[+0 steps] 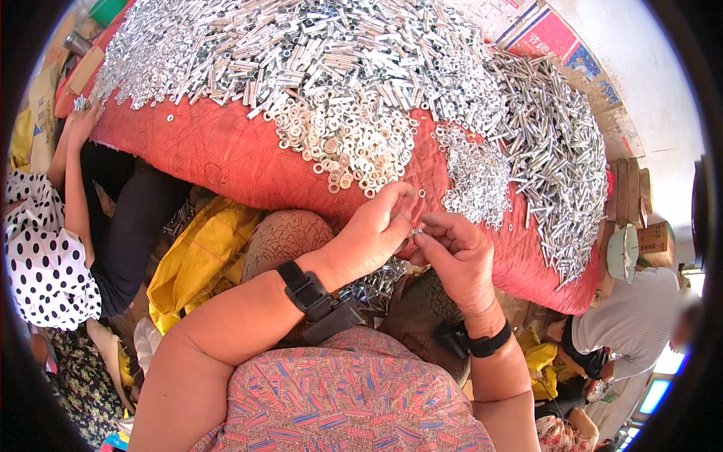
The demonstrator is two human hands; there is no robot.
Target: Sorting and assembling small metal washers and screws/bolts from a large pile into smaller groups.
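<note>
Silvery and small, a metal fastener sat pinched between the fingertips of the left hand and the right hand, both closed on it. Just beyond the hands, washers and metal sleeves lay heaped on a red cloth.

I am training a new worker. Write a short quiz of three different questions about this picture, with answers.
1. True or false: both hands meet at one small metal part.
2. What colour is the woven cloth under the heaps?
3. Which heap lies nearest the left hand? A) flat round metal washers B) long silver metal tubes

Key: 1 true; 2 red; 3 A. The right hand pinches the part too.
</note>
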